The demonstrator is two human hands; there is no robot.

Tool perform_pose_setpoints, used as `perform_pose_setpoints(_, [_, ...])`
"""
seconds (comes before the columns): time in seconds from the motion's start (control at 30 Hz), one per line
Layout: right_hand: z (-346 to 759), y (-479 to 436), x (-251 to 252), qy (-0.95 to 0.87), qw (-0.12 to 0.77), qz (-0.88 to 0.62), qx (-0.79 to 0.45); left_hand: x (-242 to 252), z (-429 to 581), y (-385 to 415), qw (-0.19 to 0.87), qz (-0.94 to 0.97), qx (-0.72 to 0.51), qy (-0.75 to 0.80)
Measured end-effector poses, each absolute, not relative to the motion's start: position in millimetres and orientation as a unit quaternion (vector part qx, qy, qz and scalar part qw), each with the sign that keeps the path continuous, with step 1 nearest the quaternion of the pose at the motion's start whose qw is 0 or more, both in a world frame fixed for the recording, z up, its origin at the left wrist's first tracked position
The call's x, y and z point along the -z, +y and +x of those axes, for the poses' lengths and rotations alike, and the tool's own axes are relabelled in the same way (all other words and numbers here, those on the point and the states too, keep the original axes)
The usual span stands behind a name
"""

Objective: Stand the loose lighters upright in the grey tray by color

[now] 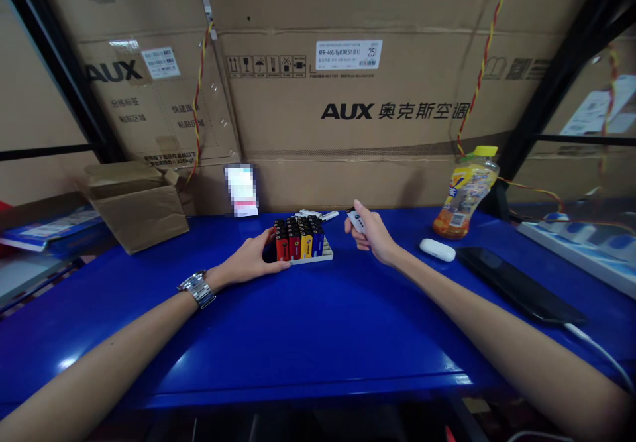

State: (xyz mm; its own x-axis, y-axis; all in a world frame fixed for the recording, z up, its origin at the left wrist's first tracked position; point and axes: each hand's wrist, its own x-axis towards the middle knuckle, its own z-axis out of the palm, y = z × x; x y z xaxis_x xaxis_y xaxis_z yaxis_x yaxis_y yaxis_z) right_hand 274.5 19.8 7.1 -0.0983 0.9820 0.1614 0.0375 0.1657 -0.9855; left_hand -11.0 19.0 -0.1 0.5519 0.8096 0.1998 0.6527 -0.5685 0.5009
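Observation:
A white tray (pixel 328 254) stands on the blue table with rows of upright lighters in red, yellow (pixel 305 246) and blue (pixel 318 243), all with black tops. Its right end shows bare slots. My left hand (pixel 256 256), a metal watch on the wrist, grips the tray's left side, thumb along the front edge; its other fingers are partly hidden behind the red lighters (pixel 282 248). To the right of the tray, my right hand (pixel 372 231) is raised and closed around a white lighter (pixel 356 222). A few white lighters (pixel 329 215) lie behind the tray.
An open cardboard box (pixel 139 210) and a lit phone (pixel 241 190) are at the back left. On the right are a drink bottle (pixel 464 193), a white earbud case (pixel 437 250), a black phone (pixel 517 283) on a cable and a power strip (pixel 581 250). Large cartons (pixel 397 157) wall the back.

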Motion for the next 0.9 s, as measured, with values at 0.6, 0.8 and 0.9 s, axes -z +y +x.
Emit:
perform_pose_setpoints(0.6, [271.2,20.0,-7.2,-0.497,0.544,-0.517,-0.436,-1.7,-10.0,16.6,0.192,0.858,-0.214,0.426])
perform_pose_setpoints(0.8, [278.1,25.3,-0.8,-0.632,0.494,-0.451,-0.391,-2.7,-9.5,16.7,0.202,0.855,-0.218,0.424])
perform_pose_setpoints(0.9, [279.2,29.0,0.7,-0.702,0.478,-0.435,-0.300,-3.8,-9.5,17.1,0.214,0.854,-0.218,0.421])
